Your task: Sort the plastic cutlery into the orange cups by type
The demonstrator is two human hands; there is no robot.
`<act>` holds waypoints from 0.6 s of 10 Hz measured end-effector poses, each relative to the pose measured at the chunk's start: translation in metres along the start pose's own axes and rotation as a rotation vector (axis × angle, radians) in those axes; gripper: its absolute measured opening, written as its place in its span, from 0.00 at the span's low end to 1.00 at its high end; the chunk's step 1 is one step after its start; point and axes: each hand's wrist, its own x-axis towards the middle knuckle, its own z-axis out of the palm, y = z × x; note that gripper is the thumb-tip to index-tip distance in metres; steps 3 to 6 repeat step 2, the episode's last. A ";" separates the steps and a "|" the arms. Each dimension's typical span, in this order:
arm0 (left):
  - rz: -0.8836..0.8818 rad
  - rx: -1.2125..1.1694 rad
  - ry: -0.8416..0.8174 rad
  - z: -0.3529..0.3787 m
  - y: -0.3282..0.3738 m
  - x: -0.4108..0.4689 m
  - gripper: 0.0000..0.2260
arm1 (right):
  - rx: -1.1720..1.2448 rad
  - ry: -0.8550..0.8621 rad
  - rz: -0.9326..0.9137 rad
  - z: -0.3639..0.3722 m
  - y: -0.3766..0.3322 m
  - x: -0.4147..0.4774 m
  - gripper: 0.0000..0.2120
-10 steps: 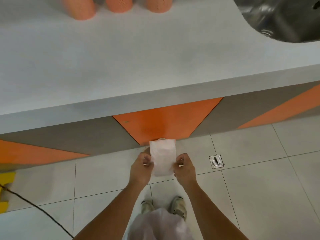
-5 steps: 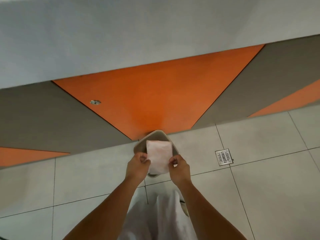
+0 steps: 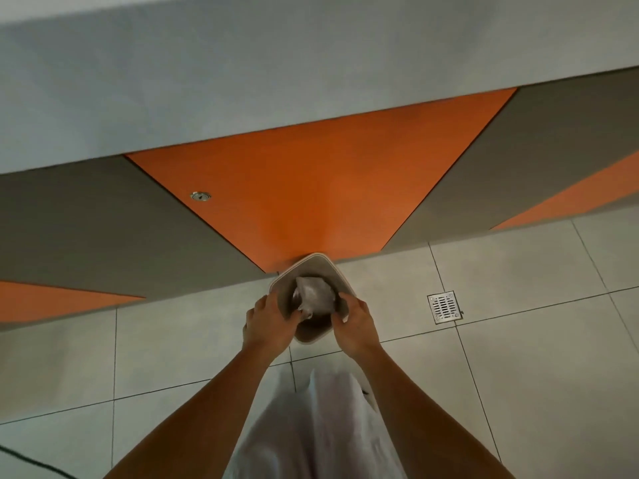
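A crumpled white wrapper [image 3: 314, 293] sits in the mouth of a small beige bin [image 3: 311, 259] on the floor, against the counter's base. My left hand [image 3: 269, 323] is at the bin's left side, fingertips pinching the wrapper's lower left edge. My right hand [image 3: 356, 326] is at the bin's right side, with its fingers on the wrapper's right edge. No orange cups or plastic cutlery are in view.
The white counter [image 3: 311, 63] overhangs above, with an orange panel [image 3: 311, 184] and a small lock [image 3: 200, 196] below it. A metal floor drain [image 3: 444, 307] lies to the right on the tiled floor. A dark cable [image 3: 27, 461] crosses the bottom left corner.
My view has dropped from the countertop to the floor, so the cups and sink have left it. My hands lowered the flat wrapper into the bin, and it is now crumpled.
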 end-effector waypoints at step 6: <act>0.135 -0.065 0.234 -0.058 0.027 -0.046 0.26 | 0.040 0.082 -0.149 -0.029 -0.047 -0.038 0.23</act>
